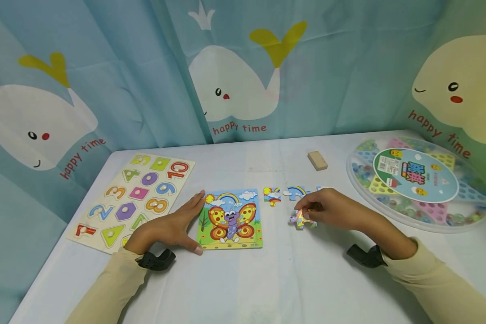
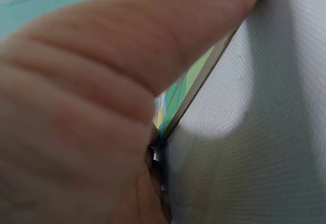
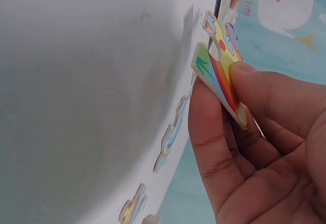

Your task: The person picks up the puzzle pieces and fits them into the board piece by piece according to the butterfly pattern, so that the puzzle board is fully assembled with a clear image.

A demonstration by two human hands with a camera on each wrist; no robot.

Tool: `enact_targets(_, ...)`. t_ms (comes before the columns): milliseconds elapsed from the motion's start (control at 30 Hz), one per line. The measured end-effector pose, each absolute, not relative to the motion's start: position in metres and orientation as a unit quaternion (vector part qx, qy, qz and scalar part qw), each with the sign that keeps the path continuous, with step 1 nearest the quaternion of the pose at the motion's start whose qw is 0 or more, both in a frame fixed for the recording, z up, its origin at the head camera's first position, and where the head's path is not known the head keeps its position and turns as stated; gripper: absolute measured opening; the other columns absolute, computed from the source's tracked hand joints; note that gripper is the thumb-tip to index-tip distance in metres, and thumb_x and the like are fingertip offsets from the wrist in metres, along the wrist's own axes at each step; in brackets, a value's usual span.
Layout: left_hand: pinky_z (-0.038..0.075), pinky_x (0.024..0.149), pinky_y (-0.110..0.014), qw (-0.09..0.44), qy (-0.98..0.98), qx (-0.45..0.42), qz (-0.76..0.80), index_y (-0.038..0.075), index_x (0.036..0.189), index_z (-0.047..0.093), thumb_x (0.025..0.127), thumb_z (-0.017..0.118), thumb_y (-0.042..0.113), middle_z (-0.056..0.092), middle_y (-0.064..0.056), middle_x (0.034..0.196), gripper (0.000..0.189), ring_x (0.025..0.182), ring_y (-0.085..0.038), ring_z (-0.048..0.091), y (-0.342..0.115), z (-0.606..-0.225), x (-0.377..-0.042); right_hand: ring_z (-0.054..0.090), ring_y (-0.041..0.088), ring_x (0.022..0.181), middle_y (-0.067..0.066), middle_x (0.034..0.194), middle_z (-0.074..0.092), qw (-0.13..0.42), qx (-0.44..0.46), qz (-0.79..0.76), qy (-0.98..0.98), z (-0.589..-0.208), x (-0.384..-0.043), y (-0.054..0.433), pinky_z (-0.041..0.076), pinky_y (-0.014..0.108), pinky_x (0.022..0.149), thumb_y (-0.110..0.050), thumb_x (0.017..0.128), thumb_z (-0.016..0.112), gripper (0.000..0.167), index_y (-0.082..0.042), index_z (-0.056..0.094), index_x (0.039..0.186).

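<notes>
third loose piece (image 1: 323, 188) behind right hand (image 1: 332, 209)

Soft, even room light, no glare. The head view bends at its edges. The left wrist view is blurred by the close thumb (image 2: 127, 56), which shadows the counter (image 2: 265, 132).

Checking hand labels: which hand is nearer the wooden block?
Right. The right hand pinches a puzzle piece just below the wooden block; the left hand rests far left, beside the butterfly puzzle.

Head view downward over table (image 1: 243, 288); wrist views close-up.
</notes>
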State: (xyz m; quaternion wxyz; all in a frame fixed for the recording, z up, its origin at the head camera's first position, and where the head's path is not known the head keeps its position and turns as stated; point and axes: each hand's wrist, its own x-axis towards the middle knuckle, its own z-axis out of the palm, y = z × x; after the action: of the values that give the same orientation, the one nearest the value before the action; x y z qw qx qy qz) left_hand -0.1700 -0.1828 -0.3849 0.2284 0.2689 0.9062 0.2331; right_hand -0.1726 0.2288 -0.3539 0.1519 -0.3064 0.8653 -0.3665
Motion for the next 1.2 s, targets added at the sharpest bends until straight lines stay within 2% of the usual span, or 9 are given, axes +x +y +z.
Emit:
enact_targets(167, 0.010, 0.116, -0.048, 0.229, 0.904, 0.271, 0.237, 0.006, 0.156, 0.003, 0.066, 0.086, 0.048, -0.010, -0.005, 0.162, 0.130, 0.147, -0.024, -0.007, -0.183, -0.385, -0.170, 0.063, 0.015, 0.068, -0.002, 0.080, 0.065, 0.154, -0.303, -0.376, 0.862, -0.355, -0.173, 0.225, 0.051, 0.025, 0.060, 0.006, 0.089, 0.061, 0.017, -0.004, 0.070, 0.100)
enact_targets(400, 0.010, 0.116, -0.048, 0.228, 0.904, 0.272, 0.237, 0.006, 0.156, 0.003, 0.066, 0.086, 0.049, -0.010, -0.006, 0.162, 0.130, 0.147, -0.023, -0.007, -0.183, -0.385, -0.171, 0.059, 0.012, 0.069, -0.002, 0.081, 0.063, 0.157, -0.309, -0.378, 0.859, -0.353, -0.175, 0.215, 0.049, 0.024, 0.060, 0.005, 0.088, 0.062, 0.015, -0.004, 0.067, 0.099)
enact_targets(833, 0.010, 0.116, -0.048, 0.228, 0.906, 0.272, 0.231, 0.008, 0.157, 0.002, 0.065, 0.086, 0.051, -0.011, -0.005, 0.162, 0.131, 0.147, -0.023, -0.007, -0.182, -0.385, -0.171, 0.059, 0.014, 0.077, -0.002, 0.082, 0.062, 0.142, -0.324, -0.380, 0.855, -0.358, -0.182, 0.195, 0.053, 0.028, 0.069, 0.007, 0.085, 0.060, 0.017, -0.006, 0.063, 0.095)
enact_targets(1200, 0.010, 0.116, -0.048, 0.228, 0.906, 0.272, 0.229, 0.007, 0.156, 0.002, 0.065, 0.086, 0.050, -0.011, -0.005, 0.162, 0.131, 0.147, -0.023, -0.007, -0.183, -0.385, -0.171, 0.060, 0.013, 0.074, -0.003, 0.084, 0.064, 0.139, -0.333, -0.385, 0.849, -0.357, -0.187, 0.175, 0.054, 0.027, 0.069, 0.005, 0.087, 0.062, 0.016, -0.004, 0.066, 0.099)
